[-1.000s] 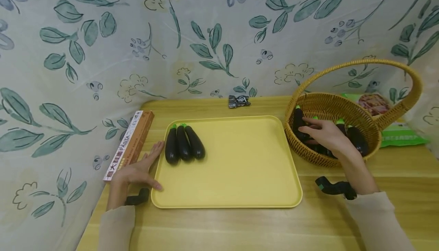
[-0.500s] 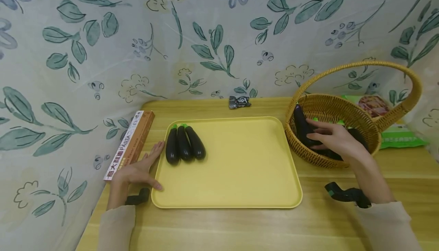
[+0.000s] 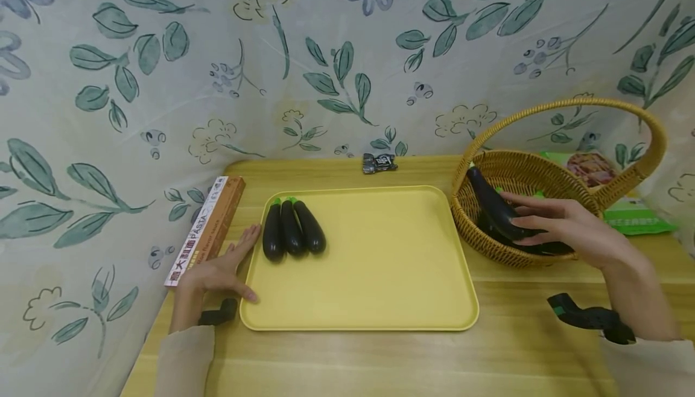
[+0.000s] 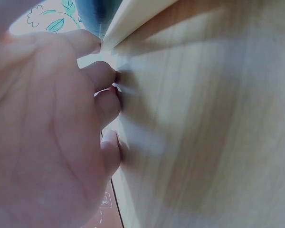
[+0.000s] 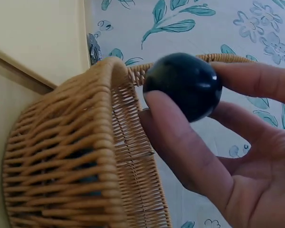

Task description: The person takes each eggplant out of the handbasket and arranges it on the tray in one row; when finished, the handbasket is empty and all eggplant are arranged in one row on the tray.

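Observation:
My right hand [image 3: 586, 231] pinches an eggplant [image 3: 494, 201] by its fat end, at the opening of a wicker basket [image 3: 521, 258]. The stem end slants up toward the basket's left rim. From the right wrist view, thumb and fingers close around the rounded dark end [image 5: 183, 85]. More eggplants lie in the basket, partly hidden by the hand. On the left, my left hand [image 3: 217, 273] rests with spread fingers at the left edge of a yellow tray [image 3: 374, 264]. Three eggplants [image 3: 292, 228] lie side by side at the tray's upper left.
A pasta box [image 3: 209, 228] lies left of the tray, close to the left hand. Behind the tray is a small black packet [image 3: 379, 163]. A green bag [image 3: 635, 213] sits behind the basket, whose tall handle [image 3: 570, 102] arches over it. Floral cloth hangs at the back.
My right hand has moved right and drawn the eggplant up and rightward from among the others in the basket. The left hand has stayed in place at the tray.

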### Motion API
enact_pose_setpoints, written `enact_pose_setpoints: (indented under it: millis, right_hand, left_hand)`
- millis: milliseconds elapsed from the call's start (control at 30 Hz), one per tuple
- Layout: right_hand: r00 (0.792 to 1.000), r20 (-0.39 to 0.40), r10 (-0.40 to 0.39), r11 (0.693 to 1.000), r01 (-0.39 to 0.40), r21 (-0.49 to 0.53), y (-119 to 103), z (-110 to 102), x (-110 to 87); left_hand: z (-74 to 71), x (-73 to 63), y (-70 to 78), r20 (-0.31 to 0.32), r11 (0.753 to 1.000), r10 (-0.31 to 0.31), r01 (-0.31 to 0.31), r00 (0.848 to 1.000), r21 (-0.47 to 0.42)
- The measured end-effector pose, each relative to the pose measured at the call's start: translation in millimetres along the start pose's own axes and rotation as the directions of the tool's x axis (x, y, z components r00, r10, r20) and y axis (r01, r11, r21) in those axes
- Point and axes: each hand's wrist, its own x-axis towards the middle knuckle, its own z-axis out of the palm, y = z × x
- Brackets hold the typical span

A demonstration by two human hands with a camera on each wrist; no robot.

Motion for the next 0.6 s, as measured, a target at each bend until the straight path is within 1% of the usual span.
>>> enact_pose_setpoints:
  millis: [67,100,267,367,500,600]
  right_hand:
    - [1.000,0.007,-0.018,1.000,0.018,-0.013,4,-5,-4.3]
    - [1.000,0.005,-0.011,1.000,0.011,-0.029,5,-7,-6.2]
    - [0.996,0.029,0.084,0.991,-0.080,-0.103,8,-14,-19.2]
    - [0.993,0.060,0.104,0.987,-0.096,-0.126,11,-19,-26.6]
    - [0.988,0.146,0.047,0.994,-0.032,-0.108,12,-18,-26.0]
    - [0.971,0.237,0.004,0.998,0.010,-0.058,4,-9,-17.1]
  left_hand:
    - [-0.2,-0.3,0.6,0.001,1.000,-0.001,0.001,1.000,-0.005]
    - [-0.3,-0.4,0.8,0.002,1.000,-0.001,0.001,1.000,-0.005]
    - [-0.2,0.7,1.1,0.007,1.000,0.004,-0.004,1.000,-0.003]
    - [-0.2,1.6,0.9,0.005,1.000,-0.002,0.002,1.000,0.009]
    - [-0.4,1.6,0.3,-0.001,0.999,-0.028,0.028,1.000,0.024]
    - [0.1,1.3,-1.1,-0.002,0.999,-0.037,0.037,0.999,0.019]
